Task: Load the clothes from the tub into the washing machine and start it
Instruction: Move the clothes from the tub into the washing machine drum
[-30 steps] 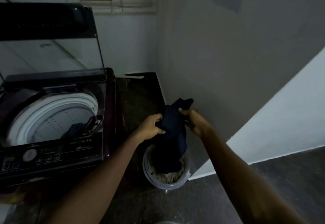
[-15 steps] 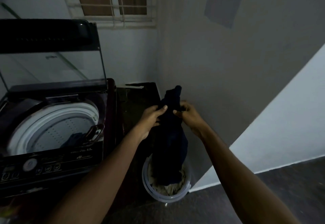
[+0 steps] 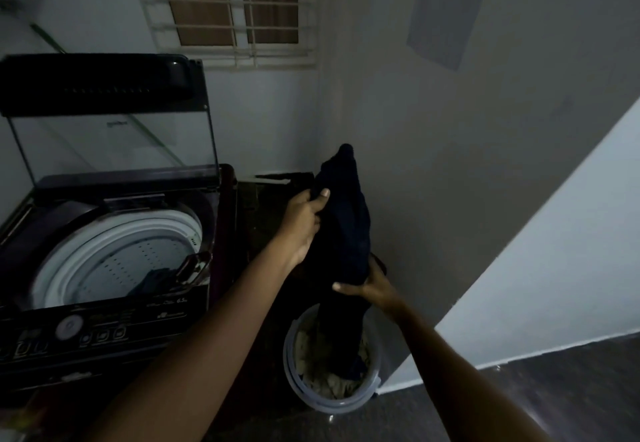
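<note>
A dark navy garment (image 3: 346, 233) hangs upright above the round pale tub (image 3: 294, 372) on the floor, its lower end still inside. My left hand (image 3: 304, 219) grips the garment near its top. My right hand (image 3: 372, 285) holds it lower down, just above the tub. Beige clothes (image 3: 325, 382) lie in the tub. To the left stands the top-loading washing machine (image 3: 114, 320) with its glass lid (image 3: 110, 136) raised; a dark cloth (image 3: 152, 282) lies in its white drum (image 3: 114, 254).
The tub sits in a corner between the machine and a grey wall (image 3: 450, 164). A barred window (image 3: 232, 8) is above. The control panel with a round dial (image 3: 69, 326) faces me. Dark floor (image 3: 554, 389) stretches to the right.
The garment has been lifted higher out of the tub. My left hand rose with its top, while my right hand slid down to grip it lower.
</note>
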